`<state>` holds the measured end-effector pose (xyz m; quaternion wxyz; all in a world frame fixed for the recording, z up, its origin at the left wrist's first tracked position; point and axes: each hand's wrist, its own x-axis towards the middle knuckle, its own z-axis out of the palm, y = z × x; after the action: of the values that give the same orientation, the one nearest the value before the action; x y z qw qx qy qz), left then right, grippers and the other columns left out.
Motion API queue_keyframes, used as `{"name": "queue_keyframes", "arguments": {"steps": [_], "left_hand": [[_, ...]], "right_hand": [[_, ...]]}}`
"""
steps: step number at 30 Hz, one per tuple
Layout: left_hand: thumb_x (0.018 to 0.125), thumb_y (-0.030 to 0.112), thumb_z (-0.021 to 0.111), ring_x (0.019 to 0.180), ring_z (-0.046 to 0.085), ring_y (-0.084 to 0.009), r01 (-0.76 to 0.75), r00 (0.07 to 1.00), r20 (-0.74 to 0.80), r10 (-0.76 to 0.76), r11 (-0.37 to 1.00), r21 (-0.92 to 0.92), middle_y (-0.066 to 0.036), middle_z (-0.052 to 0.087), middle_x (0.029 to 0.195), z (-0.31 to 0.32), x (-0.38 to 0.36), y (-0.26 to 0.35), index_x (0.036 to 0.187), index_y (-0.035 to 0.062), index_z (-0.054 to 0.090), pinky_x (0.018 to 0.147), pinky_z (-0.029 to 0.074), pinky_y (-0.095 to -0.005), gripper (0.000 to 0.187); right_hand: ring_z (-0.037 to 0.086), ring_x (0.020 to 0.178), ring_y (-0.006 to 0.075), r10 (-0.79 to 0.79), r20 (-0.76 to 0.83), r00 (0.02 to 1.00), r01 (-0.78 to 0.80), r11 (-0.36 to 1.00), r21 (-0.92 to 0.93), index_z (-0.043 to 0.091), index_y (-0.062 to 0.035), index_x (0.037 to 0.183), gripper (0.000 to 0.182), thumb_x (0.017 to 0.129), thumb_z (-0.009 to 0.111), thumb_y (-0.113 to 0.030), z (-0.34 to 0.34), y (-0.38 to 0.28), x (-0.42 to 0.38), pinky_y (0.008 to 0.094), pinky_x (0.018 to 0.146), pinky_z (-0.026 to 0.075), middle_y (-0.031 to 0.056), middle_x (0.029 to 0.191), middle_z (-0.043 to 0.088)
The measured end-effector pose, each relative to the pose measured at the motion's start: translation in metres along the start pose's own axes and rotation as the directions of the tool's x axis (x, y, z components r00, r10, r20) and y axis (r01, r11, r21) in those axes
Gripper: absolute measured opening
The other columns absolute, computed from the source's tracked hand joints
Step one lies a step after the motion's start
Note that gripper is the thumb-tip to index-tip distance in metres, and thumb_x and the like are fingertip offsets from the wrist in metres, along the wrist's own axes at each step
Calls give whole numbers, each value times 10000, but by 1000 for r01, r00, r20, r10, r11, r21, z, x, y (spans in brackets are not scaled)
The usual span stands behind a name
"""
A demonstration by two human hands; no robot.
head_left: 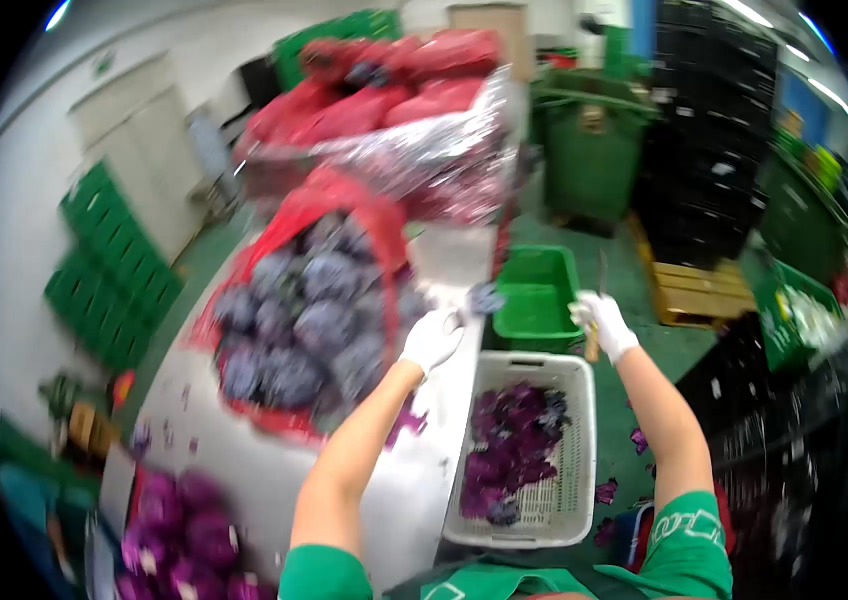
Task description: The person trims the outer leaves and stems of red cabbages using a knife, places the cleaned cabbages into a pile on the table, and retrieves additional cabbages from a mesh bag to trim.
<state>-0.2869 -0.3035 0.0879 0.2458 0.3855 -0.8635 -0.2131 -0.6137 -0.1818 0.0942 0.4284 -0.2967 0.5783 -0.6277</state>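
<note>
My left hand (pixel 434 340), in a white glove, is over the metal table (pixel 409 500) by its right edge. It looks empty, with a gap between thumb and fingers, though slightly blurred. Just beyond it, at the table edge, is a blue-purple cabbage piece (pixel 485 298), apart from the hand. My right hand (pixel 604 325), also gloved, is closed around a knife (pixel 592 346); its wooden handle points down and its thin blade up. Left of my left hand, a torn red mesh sack (pixel 384 225) spills red cabbages (pixel 324 328) with dull outer leaves.
A white basket (pixel 586 450) of purple leaves stands below the table edge, with a green crate (pixel 536 335) beyond. Glossy peeled cabbages (pixel 212 540) lie at lower left. Full red sacks (pixel 374 105) are stacked behind. A green bin (pixel 589 150) and black crates (pixel 709 120) stand at right.
</note>
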Motion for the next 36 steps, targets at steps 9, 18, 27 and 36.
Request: {"name": "queue_keyframes", "arguments": {"steps": [9,18,27,36], "left_hand": [[885,342,613,1099,575,-353,469,875,-239,-422,862,195,-186,618,1111,-74,-199,-117,1190,63,598,965,465,-425,413],[812,408,705,1165,459,-426,839,446,-702,-556,532,112,-237,501,1203,-166,-269,-234,1234,4,529,999,419,-502,609],[718,75,651,1163,584,-377,833,326,-387,-863,455,-314,-285,569,1297,-206,-281,-316,1485,-21,247,1025,443,-393,872],[802,-113,359,542,519,-147,15,-48,-327,-944,327,-945,-57,593,726,-118,-287,-317,1003,-16,618,507,428,-292,342]], "right_hand": [[625,628,91,395,352,849,-308,910,-279,631,-42,1167,278,938,614,-199,162,141,-117,211,459,386,46,892,708],[659,830,160,-37,739,672,437,826,-356,666,-35,1194,318,893,630,-132,320,171,-174,268,801,527,129,1196,667],[614,1089,421,90,795,600,716,384,-583,309,-83,1508,789,851,645,-364,451,205,-186,427,916,522,255,1468,407],[655,901,373,159,828,537,766,319,-558,668,-84,1045,265,823,562,-181,401,216,-174,467,809,524,183,1044,638]]}}
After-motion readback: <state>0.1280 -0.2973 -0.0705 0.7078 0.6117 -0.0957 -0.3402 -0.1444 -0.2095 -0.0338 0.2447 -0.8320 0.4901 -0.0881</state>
